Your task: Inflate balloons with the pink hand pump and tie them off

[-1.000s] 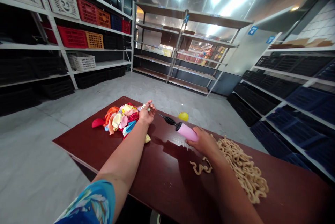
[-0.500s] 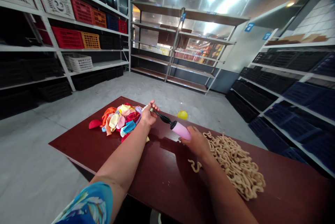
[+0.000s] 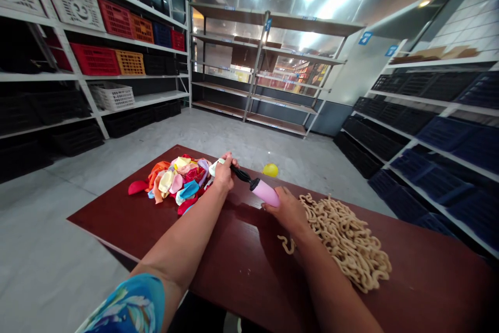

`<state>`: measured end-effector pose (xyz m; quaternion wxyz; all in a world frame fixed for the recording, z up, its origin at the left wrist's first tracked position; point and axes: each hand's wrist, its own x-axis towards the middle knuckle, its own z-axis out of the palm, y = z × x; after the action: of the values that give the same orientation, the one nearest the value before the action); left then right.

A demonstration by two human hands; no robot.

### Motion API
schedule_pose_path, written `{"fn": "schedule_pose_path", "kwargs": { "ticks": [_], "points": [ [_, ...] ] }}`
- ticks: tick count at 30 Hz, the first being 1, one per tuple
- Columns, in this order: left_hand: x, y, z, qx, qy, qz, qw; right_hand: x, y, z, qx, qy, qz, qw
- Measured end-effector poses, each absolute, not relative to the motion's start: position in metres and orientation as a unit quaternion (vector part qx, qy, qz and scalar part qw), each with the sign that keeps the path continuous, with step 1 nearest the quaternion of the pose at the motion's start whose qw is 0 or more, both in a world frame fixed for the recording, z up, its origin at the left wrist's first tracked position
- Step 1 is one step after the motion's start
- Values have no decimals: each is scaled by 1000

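Observation:
My right hand (image 3: 287, 209) is wrapped round the pink barrel of a balloon pump (image 3: 265, 191), which slants up to the left over the table. At its black nozzle end my left hand (image 3: 225, 173) is closed, pinching a limp pale balloon (image 3: 214, 168) by the tip. Whether the balloon's neck sits over the nozzle is hidden by the fingers. Just left of that hand lies a heap of uninflated balloons (image 3: 177, 179) in many colours. Beyond my right forearm spreads a pile of beige, squiggly pieces (image 3: 346, 242), with one piece (image 3: 286, 244) lying apart.
The dark red-brown table (image 3: 156, 234) stands before me. A yellow balloon (image 3: 270, 170) rests on the floor past its far edge. Shelves with crates (image 3: 95, 59) line the left wall, dark bins (image 3: 444, 151) fill the right racks, and a metal rack (image 3: 257, 63) stands at the back.
My left hand has turned and closed near the nozzle, its fingers curling round the pale balloon. The right hand keeps its grip on the pump. The whole view has shifted slightly.

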<state>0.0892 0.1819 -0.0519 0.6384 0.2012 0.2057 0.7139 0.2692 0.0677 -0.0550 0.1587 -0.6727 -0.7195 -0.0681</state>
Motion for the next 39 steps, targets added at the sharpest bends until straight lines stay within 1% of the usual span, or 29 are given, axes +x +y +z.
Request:
{"fn": "schedule_pose_path", "kwargs": {
  "ticks": [6,8,13,16,20,25,32,36,39],
  "points": [
    [102,175,-52,164,211,707,655,266,68,-60,-680,-714,-64,153],
    [101,173,-50,148,210,685,682,266,67,-62,-678,-714,-72,156],
    [89,170,-43,119,176,583,784,267,66,-65,-671,-717,-85,167],
    [85,169,-41,116,150,562,805,266,66,-66,-669,-718,-86,169],
    [90,168,-41,142,176,574,787,266,66,-65,-666,-722,-77,170],
    [98,163,-34,166,226,621,732,267,67,-63,-669,-721,-56,172],
    [89,159,-12,216,222,680,665,272,74,-71,-674,-717,-49,172],
    [70,163,0,201,224,705,642,281,78,-74,-663,-719,-76,194],
    [55,165,9,189,226,724,624,292,82,-78,-678,-706,-78,188]
  ]
}}
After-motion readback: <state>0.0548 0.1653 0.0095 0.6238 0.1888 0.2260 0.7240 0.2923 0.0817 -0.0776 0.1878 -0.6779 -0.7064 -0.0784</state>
